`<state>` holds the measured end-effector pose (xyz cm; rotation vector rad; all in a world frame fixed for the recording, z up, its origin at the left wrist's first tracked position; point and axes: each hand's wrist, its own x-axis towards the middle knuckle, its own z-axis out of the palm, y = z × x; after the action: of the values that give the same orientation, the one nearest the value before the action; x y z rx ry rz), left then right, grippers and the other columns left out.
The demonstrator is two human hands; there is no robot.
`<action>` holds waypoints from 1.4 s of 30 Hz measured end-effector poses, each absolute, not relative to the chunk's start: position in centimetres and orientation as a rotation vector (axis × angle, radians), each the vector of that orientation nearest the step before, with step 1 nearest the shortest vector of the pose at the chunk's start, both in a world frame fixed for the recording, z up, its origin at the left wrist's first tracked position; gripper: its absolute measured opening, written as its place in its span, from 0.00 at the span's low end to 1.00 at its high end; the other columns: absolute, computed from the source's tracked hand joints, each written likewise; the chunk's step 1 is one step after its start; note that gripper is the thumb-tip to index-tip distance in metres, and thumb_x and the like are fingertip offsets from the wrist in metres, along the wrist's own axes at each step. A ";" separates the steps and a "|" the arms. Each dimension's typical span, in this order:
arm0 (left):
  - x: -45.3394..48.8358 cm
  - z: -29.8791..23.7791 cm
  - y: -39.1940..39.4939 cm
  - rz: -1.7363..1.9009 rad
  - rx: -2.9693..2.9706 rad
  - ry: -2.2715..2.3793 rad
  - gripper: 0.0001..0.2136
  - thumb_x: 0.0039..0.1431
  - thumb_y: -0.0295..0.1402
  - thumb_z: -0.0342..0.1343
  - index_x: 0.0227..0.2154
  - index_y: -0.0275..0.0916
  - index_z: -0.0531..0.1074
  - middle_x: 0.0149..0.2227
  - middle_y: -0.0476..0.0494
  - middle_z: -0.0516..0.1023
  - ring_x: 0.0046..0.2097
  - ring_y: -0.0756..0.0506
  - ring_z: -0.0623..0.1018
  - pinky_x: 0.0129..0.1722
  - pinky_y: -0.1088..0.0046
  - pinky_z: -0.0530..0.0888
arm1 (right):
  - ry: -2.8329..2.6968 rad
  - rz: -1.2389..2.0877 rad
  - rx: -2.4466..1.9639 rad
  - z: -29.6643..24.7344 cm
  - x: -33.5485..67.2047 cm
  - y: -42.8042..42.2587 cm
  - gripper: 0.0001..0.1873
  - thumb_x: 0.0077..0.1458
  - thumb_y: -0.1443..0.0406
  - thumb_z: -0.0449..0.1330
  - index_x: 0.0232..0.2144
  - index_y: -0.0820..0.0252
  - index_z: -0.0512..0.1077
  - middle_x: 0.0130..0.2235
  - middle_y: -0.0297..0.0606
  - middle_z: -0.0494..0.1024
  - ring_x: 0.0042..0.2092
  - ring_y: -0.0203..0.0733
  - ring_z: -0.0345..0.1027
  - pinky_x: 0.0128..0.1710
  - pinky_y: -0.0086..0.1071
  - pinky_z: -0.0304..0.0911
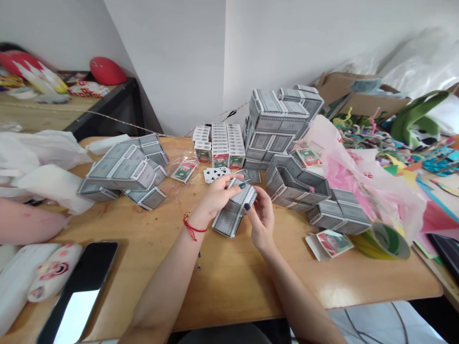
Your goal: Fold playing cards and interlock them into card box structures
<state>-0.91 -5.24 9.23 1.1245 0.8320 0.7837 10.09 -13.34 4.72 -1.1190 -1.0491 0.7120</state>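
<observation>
Wooden table [222,282] with phone [81,289], card structures [278,122]

Pretty bright, soft light; white glare on the black rectangular phone [91,265] near the tan wooden counter [222,291]'s left front corner; frame edges kinda stretched, blurry.

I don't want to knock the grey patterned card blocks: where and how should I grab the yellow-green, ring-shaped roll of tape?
I'd pinch the roll of tape by its near wall, coming from the near right. Its open hollow should let that wall be straddled; a card block crowds its far left, and translucent pink plastic lies behind.
</observation>
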 end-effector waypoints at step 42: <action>-0.8 9.2 -5.6 0.757 1.536 0.867 0.18 0.54 0.30 0.50 0.50 0.39 0.63 0.51 0.42 0.68 0.50 0.44 0.69 0.49 0.66 0.66 | -0.942 0.865 -0.936 5.1 10.0 -13.3 0.27 0.50 0.67 0.54 0.54 0.52 0.61 0.59 0.37 0.60 0.59 0.46 0.53 0.58 0.45 0.49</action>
<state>-0.83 -5.63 9.16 1.5356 0.8672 0.7573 10.02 -13.30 5.10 -0.9359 -0.9424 0.8646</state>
